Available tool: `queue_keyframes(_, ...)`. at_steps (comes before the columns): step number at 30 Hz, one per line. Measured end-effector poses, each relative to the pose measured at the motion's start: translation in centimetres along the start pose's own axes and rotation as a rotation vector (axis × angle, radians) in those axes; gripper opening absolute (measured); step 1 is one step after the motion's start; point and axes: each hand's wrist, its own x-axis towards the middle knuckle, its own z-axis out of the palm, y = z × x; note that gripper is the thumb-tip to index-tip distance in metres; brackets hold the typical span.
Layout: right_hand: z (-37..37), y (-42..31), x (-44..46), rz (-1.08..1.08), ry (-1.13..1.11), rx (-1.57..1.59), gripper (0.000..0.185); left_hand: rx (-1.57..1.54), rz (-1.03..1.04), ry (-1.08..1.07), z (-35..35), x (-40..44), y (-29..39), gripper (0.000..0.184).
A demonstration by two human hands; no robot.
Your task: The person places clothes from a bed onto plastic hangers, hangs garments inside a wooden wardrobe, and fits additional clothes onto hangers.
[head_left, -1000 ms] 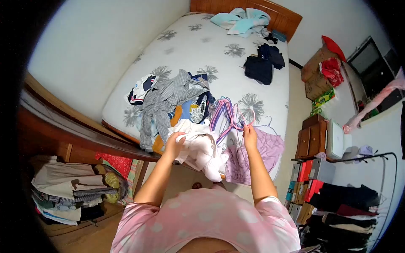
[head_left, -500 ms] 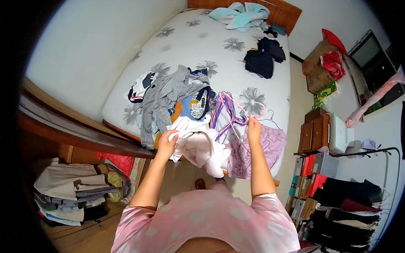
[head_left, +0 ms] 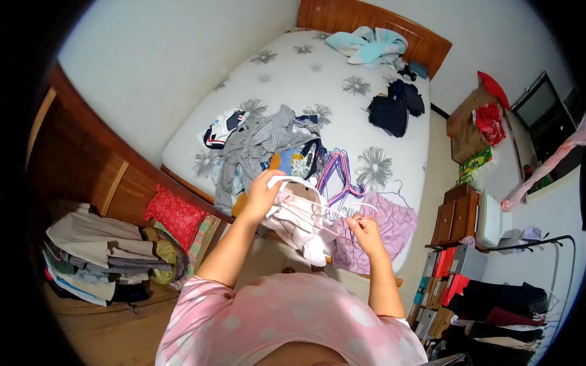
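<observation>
My left hand (head_left: 263,194) grips the neckline of a white and pale pink garment (head_left: 297,227), which hangs over the bed's front edge with its neck opening spread. In my right hand (head_left: 365,233) is a pink hanger (head_left: 329,213), pinched near its hook. The hanger's body reaches left across the garment's neck opening; how far inside it lies, I cannot tell. Beside my right hand, a lilac garment (head_left: 390,229) lies on the bed corner with a hanger hook sticking out. Several pink and purple hangers (head_left: 339,177) rest on the mattress just beyond.
A heap of mixed clothes (head_left: 256,146) covers the near left of the bed (head_left: 293,79). Dark folded clothes (head_left: 390,113) lie farther right. On the left, clothes (head_left: 104,256) are piled near a red cushion (head_left: 175,213). Shoe boxes (head_left: 430,287) and a clothes rack (head_left: 574,268) stand right.
My right hand has drawn the pink hanger away from the other hangers, toward me and the white garment. My left hand has raised the garment's neckline, and the view has shifted.
</observation>
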Motion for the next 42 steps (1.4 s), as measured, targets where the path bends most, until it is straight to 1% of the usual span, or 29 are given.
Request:
queue_keyframes(3, 2.5, -1.5, -0.1, -0.048, 0.082, -0.109, 0.031, 0.076, 0.118, -0.012, -0.7, -0.5, 2.1, 0.021)
queue_keyframes(6, 3.9, -2.4, 0.0, -0.043, 0.303, -0.33, 0.033, 0.085, 0.196, -0.018, -1.5, -1.6, 5.0, 0.022)
queue_keyframes(7, 3.8, -4.7, -0.3, -0.028, 0.346, -0.327, 0.035, 0.082, 0.222, -0.005, -1.9, -1.8, 5.3, 0.023)
queue_keyframes(11, 4.4, -7.9, -1.8, -0.131, 0.231, -0.259, 0.036, 0.046, 0.233, 0.045, -3.3, -2.8, 6.2, 0.024)
queue_keyframes(13, 5.3, -8.5, -2.2, -0.124, 0.311, -0.252, 0.035, -0.002, 0.208, 0.037, -3.3, -3.6, 7.1, 0.024)
queue_keyframes(15, 6.4, -8.2, -2.2, -0.081, 0.401, -0.19, 0.036, 0.013, 0.304, 0.06, -2.7, -4.8, 8.2, 0.024)
queue_keyframes(16, 6.7, -8.3, -2.1, -0.077, 0.414, -0.184, 0.036, 0.02, 0.352, 0.073, -2.4, -5.4, 9.0, 0.025)
queue_keyframes(19, 7.9, -9.0, -2.4, -0.076, 0.442, -0.146, 0.035, 0.01, 0.382, 0.036, -1.9, -6.8, 10.7, 0.026)
queue_keyframes(22, 8.5, -9.1, -2.7, -0.01, 0.396, 0.054, 0.028, -0.039, 0.441, -0.014, -0.9, -8.6, 12.4, 0.029)
queue_keyframes(23, 8.6, -9.0, -2.9, -0.053, 0.383, 0.139, 0.022, -0.053, 0.45, -0.041, -0.2, -9.2, 12.3, 0.028)
queue_keyframes(26, 9.2, -7.9, -3.1, -0.221, 0.498, 0.088, 0.02, -0.106, 0.466, -0.04, 1.2, -10.4, 12.7, 0.028)
queue_keyframes(27, 9.0, -7.5, -3.4, -0.141, 0.478, 0.188, 0.018, -0.128, 0.466, -0.065, 1.4, -10.5, 12.6, 0.027)
queue_keyframes(30, 7.6, -7.5, -4.5, -0.149, 0.512, 0.093, 0.018, -0.18, 0.432, -0.126, 1.2, -10.5, 12.3, 0.027)
queue_keyframes(31, 7.1, -8.9, -5.2, -0.235, 0.509, 0.07, 0.017, -0.181, 0.433, -0.119, 1.1, -10.5, 12.0, 0.029)
queue_keyframes(34, 6.1, -7.0, -5.2, -0.345, 0.527, -0.021, 0.011, -0.197, 0.456, -0.111, 0.4, -9.7, 12.0, 0.031)
queue_keyframes(35, 5.9, -6.4, -4.9, -0.436, 0.491, -0.077, 0.008, -0.188, 0.464, -0.088, 0.4, -9.7, 12.4, 0.031)
queue_keyframes(38, 6.0, -8.6, -4.2, -0.602, 0.363, -0.034, 0.008, -0.075, 0.491, -0.141, 0.7, -9.1, 13.6, 0.029)
queue_keyframes(39, 5.7, -8.9, -3.9, -0.635, 0.363, -0.036, 0.009, -0.024, 0.548, -0.11, 1.0, -8.7, 13.8, 0.028)
queue_keyframes(42, 4.0, -7.6, -3.7, -0.365, 0.165, 0.062, 0.01, 0.072, 0.595, -0.168, 1.9, -8.4, 15.1, 0.029)
